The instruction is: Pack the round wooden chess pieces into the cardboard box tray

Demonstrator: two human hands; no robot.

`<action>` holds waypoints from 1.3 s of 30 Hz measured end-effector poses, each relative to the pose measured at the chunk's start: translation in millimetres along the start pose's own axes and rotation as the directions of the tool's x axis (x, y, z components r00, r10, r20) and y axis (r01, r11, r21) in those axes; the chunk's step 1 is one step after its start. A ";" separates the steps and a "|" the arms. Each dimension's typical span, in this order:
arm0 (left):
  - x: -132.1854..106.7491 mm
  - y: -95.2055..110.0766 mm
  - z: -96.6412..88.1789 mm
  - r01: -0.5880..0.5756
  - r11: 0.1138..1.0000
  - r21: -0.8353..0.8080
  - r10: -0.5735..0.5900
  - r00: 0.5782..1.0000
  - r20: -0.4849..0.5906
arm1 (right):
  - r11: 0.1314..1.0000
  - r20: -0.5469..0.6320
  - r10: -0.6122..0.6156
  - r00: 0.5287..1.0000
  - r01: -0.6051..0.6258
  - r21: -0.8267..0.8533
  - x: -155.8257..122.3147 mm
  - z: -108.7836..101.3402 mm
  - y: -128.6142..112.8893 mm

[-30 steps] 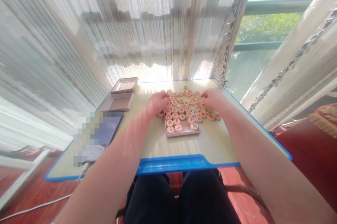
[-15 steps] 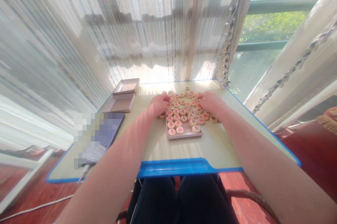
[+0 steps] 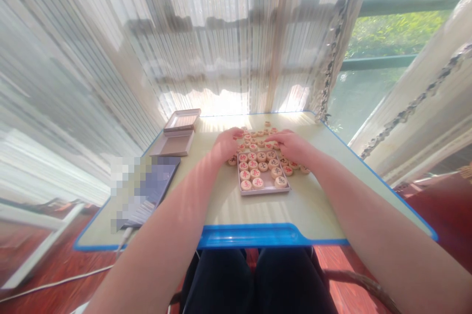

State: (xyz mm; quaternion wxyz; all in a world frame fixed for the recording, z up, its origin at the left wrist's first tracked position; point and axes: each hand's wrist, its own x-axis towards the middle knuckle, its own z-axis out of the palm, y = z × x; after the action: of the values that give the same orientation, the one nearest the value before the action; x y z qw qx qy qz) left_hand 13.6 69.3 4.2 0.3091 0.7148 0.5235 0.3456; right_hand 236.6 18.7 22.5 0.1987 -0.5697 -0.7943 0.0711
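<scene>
A shallow grey tray (image 3: 266,188) in the middle of the table (image 3: 258,208) holds several round wooden chess pieces (image 3: 254,173) with red and black characters. More loose pieces (image 3: 262,133) lie scattered behind and beside it. My left hand (image 3: 226,144) rests at the tray's far left corner, fingers curled over the loose pieces. My right hand (image 3: 289,144) lies at the far right corner, fingers stretched toward the middle of the pile, touching pieces. Whether either hand grips a piece is hidden.
Two open box halves (image 3: 177,137) sit at the table's far left. A blurred flat device (image 3: 145,188) with a white cable (image 3: 55,282) lies at the near left. Sheer curtains (image 3: 206,33) and a window stand behind. The table has a blue rim (image 3: 254,235).
Both hands have drawn inward over the loose pieces behind the tray, the right one reaching further left. The view shifted slightly.
</scene>
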 end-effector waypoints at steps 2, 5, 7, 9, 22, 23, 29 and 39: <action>-0.5 4.4 -7.0 0.012 0.979 -0.202 -0.021 0.999 -0.043 | 1.000 -0.002 0.012 1.000 -0.012 -0.002 -0.4 -0.8 0.5; -0.7 14.7 -25.9 -0.100 0.880 -0.463 0.018 0.984 -0.178 | 1.000 -0.044 0.024 0.999 -0.024 -0.015 -1.2 -2.7 2.7; -1.3 21.1 -37.7 -0.121 0.850 -0.512 0.029 0.982 -0.184 | 0.999 -0.081 0.025 0.996 -0.028 -0.029 -1.7 -4.3 4.3; -3.1 25.4 -42.7 -0.077 0.846 -0.528 -0.007 0.988 -0.155 | 0.999 -0.094 0.033 0.995 -0.037 -0.039 -2.4 -5.8 4.9; -10.2 22.7 -28.1 0.020 0.886 -0.463 -0.113 0.978 -0.173 | 0.992 0.019 0.074 0.997 -0.072 -0.106 -5.0 -8.6 -2.5; -8.6 18.7 -28.8 0.014 0.880 -0.474 -0.110 0.979 -0.174 | 0.990 0.019 0.086 0.996 -0.083 -0.112 -4.8 -8.2 -1.4; 2.7 -4.9 -20.2 0.007 0.948 -0.319 -0.080 0.973 -0.218 | 0.978 -0.018 0.155 0.988 -0.156 -0.139 -5.9 -8.7 2.7; 6.1 -5.5 -9.7 0.034 0.999 0.004 -0.033 0.978 -0.205 | 0.958 -0.047 0.212 0.976 -0.217 -0.189 -3.8 -7.5 9.5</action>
State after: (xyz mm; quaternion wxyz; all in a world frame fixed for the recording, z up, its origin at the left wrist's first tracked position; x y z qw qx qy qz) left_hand 4.0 77.4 6.4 0.2567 0.6675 0.5658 0.4104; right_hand 248.9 17.5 25.2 0.1439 -0.6699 -0.7283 0.0072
